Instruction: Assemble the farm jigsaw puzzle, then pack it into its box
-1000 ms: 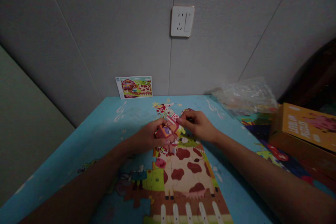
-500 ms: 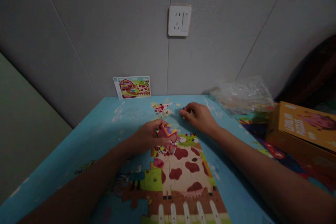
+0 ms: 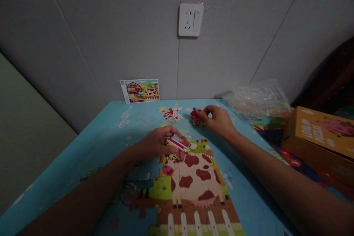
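The partly assembled, multicoloured flat jigsaw puzzle [image 3: 197,182] with a brown-spotted cow lies lower center. Tilted red-and-white jigsaw pieces [image 3: 178,143] sit at frame center; red-and-purple jigsaw pieces [image 3: 196,117] cluster slightly above-right.

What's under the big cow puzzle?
The blue tabletop shows beside the cow puzzle, so the puzzle seems to lie right on it. Whatever is directly beneath the joined pieces is covered, so I can't see it.
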`<action>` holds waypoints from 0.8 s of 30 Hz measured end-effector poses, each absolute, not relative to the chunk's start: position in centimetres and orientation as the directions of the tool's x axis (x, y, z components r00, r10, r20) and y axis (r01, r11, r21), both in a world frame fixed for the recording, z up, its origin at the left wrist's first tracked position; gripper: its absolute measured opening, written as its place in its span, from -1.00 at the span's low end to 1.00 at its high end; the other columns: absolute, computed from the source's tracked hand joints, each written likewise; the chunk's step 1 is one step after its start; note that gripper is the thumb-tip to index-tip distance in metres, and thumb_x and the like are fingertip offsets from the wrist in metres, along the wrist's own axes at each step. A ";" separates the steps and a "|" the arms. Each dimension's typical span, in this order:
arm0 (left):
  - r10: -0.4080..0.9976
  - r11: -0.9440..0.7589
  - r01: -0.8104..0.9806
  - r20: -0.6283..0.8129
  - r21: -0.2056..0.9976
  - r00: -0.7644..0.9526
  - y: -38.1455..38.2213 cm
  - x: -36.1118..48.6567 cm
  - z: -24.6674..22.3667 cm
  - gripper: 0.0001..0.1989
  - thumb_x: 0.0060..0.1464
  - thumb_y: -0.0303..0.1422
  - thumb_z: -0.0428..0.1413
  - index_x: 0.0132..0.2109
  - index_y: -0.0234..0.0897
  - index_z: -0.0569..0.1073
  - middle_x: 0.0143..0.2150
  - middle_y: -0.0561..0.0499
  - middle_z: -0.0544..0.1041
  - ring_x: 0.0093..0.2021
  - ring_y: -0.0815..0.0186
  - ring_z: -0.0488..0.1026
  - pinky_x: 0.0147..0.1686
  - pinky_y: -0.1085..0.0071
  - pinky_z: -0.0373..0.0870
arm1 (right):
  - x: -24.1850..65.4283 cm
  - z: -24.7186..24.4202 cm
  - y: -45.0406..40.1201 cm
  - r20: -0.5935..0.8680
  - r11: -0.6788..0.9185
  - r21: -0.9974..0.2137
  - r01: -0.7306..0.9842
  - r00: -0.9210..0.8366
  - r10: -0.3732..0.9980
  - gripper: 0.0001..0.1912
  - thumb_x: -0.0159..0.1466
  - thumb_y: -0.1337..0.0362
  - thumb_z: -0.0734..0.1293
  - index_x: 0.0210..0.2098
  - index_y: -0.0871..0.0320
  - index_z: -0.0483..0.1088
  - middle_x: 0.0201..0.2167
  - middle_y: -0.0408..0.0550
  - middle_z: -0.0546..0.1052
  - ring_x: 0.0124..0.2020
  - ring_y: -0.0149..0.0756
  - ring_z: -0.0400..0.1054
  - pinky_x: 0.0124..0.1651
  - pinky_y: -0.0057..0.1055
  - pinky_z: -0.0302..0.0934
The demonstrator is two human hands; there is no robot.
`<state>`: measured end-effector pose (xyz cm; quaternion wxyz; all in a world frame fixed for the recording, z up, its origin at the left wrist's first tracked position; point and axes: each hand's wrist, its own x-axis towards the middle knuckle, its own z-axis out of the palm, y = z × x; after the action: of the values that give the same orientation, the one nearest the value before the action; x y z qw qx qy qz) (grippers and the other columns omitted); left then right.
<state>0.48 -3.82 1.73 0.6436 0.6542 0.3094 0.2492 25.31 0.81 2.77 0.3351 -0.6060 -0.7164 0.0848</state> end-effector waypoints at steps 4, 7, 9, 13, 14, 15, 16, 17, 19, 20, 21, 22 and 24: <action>0.757 0.062 0.063 -0.088 0.996 0.647 -3.9 0.7 1.6 -0.57 -0.10 -0.39 0.30 -0.11 -0.33 0.30 -0.23 -0.10 0.58 -0.27 0.20 0.57 -0.28 0.31 0.43 | 25.9 1.9 1.6 0.418 0.184 -0.295 0.938 -0.046 0.907 -0.72 0.18 0.27 0.32 -0.15 0.29 0.44 -0.15 0.25 0.38 -0.23 -0.12 0.33 -0.16 -0.28 0.19; 0.777 0.072 0.075 -0.103 0.995 0.621 -4.0 0.9 1.7 -0.56 -0.15 -0.39 0.32 -0.14 -0.33 0.30 -0.25 -0.09 0.59 -0.29 0.20 0.57 -0.29 0.30 0.43 | 24.7 2.2 0.6 0.511 0.312 -0.331 0.891 -0.108 0.853 -0.69 0.20 0.23 0.31 -0.10 0.27 0.41 -0.11 0.23 0.37 -0.22 -0.15 0.32 -0.17 -0.29 0.19; 0.791 0.052 0.094 -0.098 0.994 0.604 -4.0 1.0 1.7 -0.57 -0.16 -0.38 0.33 -0.17 -0.32 0.31 -0.26 -0.08 0.59 -0.30 0.22 0.56 -0.30 0.31 0.43 | 23.7 2.9 -0.5 0.476 0.467 -0.413 0.782 -0.253 0.843 -0.77 0.26 0.18 0.25 -0.27 0.22 0.44 -0.29 0.08 0.43 -0.33 -0.26 0.30 -0.26 -0.36 0.17; 0.816 0.014 0.125 -0.083 0.992 0.572 -4.0 1.0 1.7 -0.58 -0.17 -0.35 0.34 -0.23 -0.29 0.29 -0.32 0.01 0.56 -0.34 0.28 0.54 -0.33 0.36 0.41 | 22.5 4.1 -2.5 0.286 0.665 -0.537 0.519 -0.630 0.722 -0.73 0.24 0.14 0.29 -0.47 0.19 0.44 -0.59 -0.15 0.38 -0.55 -0.44 0.17 -0.44 -0.46 0.01; 0.820 0.018 0.122 -0.085 0.992 0.566 -4.0 1.0 1.7 -0.57 -0.17 -0.36 0.34 -0.22 -0.28 0.28 -0.32 0.03 0.55 -0.34 0.29 0.53 -0.34 0.37 0.41 | 22.4 4.1 -2.8 0.271 0.671 -0.549 0.499 -0.653 0.707 -0.73 0.22 0.14 0.30 -0.49 0.20 0.44 -0.62 -0.17 0.37 -0.57 -0.46 0.15 -0.46 -0.46 -0.02; 0.815 0.030 0.113 -0.089 0.993 0.573 -4.1 0.9 1.8 -0.56 -0.18 -0.37 0.34 -0.21 -0.28 0.27 -0.31 0.05 0.54 -0.33 0.30 0.52 -0.33 0.38 0.41 | 22.3 4.1 -3.0 0.271 0.663 -0.559 0.498 -0.646 0.713 -0.73 0.22 0.15 0.30 -0.50 0.20 0.43 -0.64 -0.18 0.35 -0.59 -0.48 0.13 -0.47 -0.46 -0.04; 0.802 0.044 0.095 -0.092 0.995 0.591 -4.1 0.9 1.8 -0.55 -0.18 -0.38 0.33 -0.19 -0.27 0.26 -0.29 0.05 0.54 -0.32 0.30 0.52 -0.33 0.39 0.40 | 22.3 4.0 -3.0 0.274 0.645 -0.572 0.506 -0.623 0.732 -0.72 0.22 0.15 0.30 -0.51 0.21 0.43 -0.65 -0.19 0.34 -0.60 -0.48 0.11 -0.48 -0.46 -0.05; 0.782 0.058 0.071 -0.090 0.996 0.617 -4.2 0.9 1.9 -0.55 -0.17 -0.39 0.32 -0.18 -0.27 0.25 -0.27 0.05 0.53 -0.30 0.30 0.52 -0.32 0.39 0.40 | 22.3 3.9 -3.0 0.277 0.624 -0.590 0.513 -0.598 0.753 -0.71 0.23 0.15 0.29 -0.52 0.21 0.42 -0.65 -0.19 0.34 -0.60 -0.49 0.10 -0.49 -0.46 -0.06; 0.745 0.080 0.026 -0.078 0.996 0.663 -4.3 0.8 2.1 -0.56 -0.15 -0.41 0.30 -0.18 -0.27 0.23 -0.23 0.03 0.51 -0.27 0.30 0.50 -0.32 0.41 0.38 | 22.5 3.6 -2.6 0.291 0.584 -0.632 0.511 -0.542 0.789 -0.68 0.23 0.13 0.27 -0.54 0.20 0.39 -0.66 -0.18 0.32 -0.61 -0.48 0.08 -0.51 -0.45 -0.06; 0.734 0.084 0.015 -0.072 0.996 0.675 -4.3 0.8 2.2 -0.57 -0.15 -0.42 0.29 -0.18 -0.27 0.23 -0.23 0.03 0.50 -0.29 0.32 0.50 -0.34 0.43 0.37 | 22.6 3.5 -2.3 0.311 0.564 -0.650 0.509 -0.499 0.809 -0.66 0.24 0.11 0.27 -0.55 0.19 0.38 -0.66 -0.18 0.31 -0.61 -0.47 0.07 -0.51 -0.44 -0.06; 0.731 0.083 0.013 -0.070 0.996 0.678 -4.3 0.7 2.4 -0.58 -0.14 -0.43 0.28 -0.18 -0.27 0.23 -0.25 0.04 0.49 -0.32 0.34 0.48 -0.36 0.45 0.36 | 22.9 3.4 -2.0 0.338 0.543 -0.670 0.507 -0.443 0.831 -0.64 0.25 0.08 0.26 -0.55 0.18 0.38 -0.65 -0.16 0.32 -0.60 -0.46 0.09 -0.51 -0.44 -0.04; 0.736 0.080 0.023 -0.075 0.997 0.673 -4.3 0.7 2.5 -0.59 -0.14 -0.44 0.27 -0.18 -0.27 0.24 -0.28 0.06 0.48 -0.36 0.37 0.47 -0.39 0.46 0.34 | 23.2 3.3 -1.6 0.363 0.515 -0.691 0.507 -0.373 0.854 -0.63 0.26 0.06 0.24 -0.54 0.18 0.38 -0.64 -0.14 0.35 -0.60 -0.44 0.12 -0.50 -0.43 -0.02; 0.749 0.069 0.067 -0.096 0.995 0.655 -4.4 0.7 2.7 -0.60 -0.14 -0.47 0.26 -0.17 -0.28 0.25 -0.34 0.11 0.46 -0.44 0.42 0.43 -0.44 0.49 0.32 | 24.0 3.1 -0.7 0.380 0.425 -0.728 0.538 -0.201 0.903 -0.60 0.29 0.03 0.19 -0.50 0.18 0.39 -0.60 -0.09 0.41 -0.57 -0.39 0.21 -0.48 -0.41 0.05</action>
<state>0.74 -4.38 2.74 0.6557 0.6306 0.3236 0.2602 24.04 -0.67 3.14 0.4043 -0.4861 -0.7411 0.2258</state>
